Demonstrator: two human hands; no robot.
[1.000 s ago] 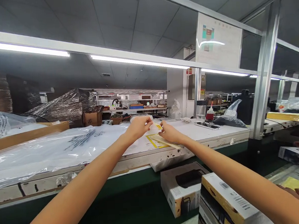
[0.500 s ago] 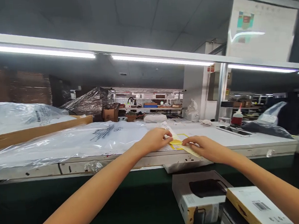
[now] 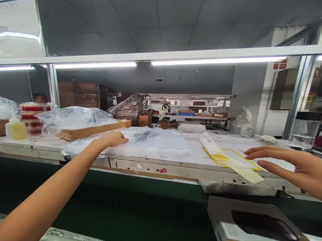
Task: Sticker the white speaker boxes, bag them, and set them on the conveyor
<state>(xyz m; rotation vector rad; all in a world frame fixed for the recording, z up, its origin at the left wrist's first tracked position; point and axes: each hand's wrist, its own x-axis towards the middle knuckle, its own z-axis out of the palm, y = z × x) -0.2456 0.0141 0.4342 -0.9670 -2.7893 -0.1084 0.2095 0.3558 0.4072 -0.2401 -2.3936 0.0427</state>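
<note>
My left hand [image 3: 111, 139] reaches out over the white worktable [image 3: 180, 166] and rests on a stack of clear plastic bags [image 3: 151, 143]; its fingers curl down onto the top bag. My right hand [image 3: 297, 166] hovers open with fingers stretched out, just right of a yellow-and-white label strip [image 3: 230, 160] that lies over the table's front edge. Nothing is in the right hand.
A flat cardboard tray [image 3: 93, 130] with more bagged plastic [image 3: 73, 118] lies at the back left, next to a yellowish glue bottle [image 3: 15, 128]. A white product box [image 3: 254, 224] sits below on the green conveyor [image 3: 128, 217]. A person's head [image 3: 39, 98] shows at the far left.
My view has swung left. Both hands let go of the label strip: the left hand moved left onto the plastic bags, the right hand drew back to the right and opened.
</note>
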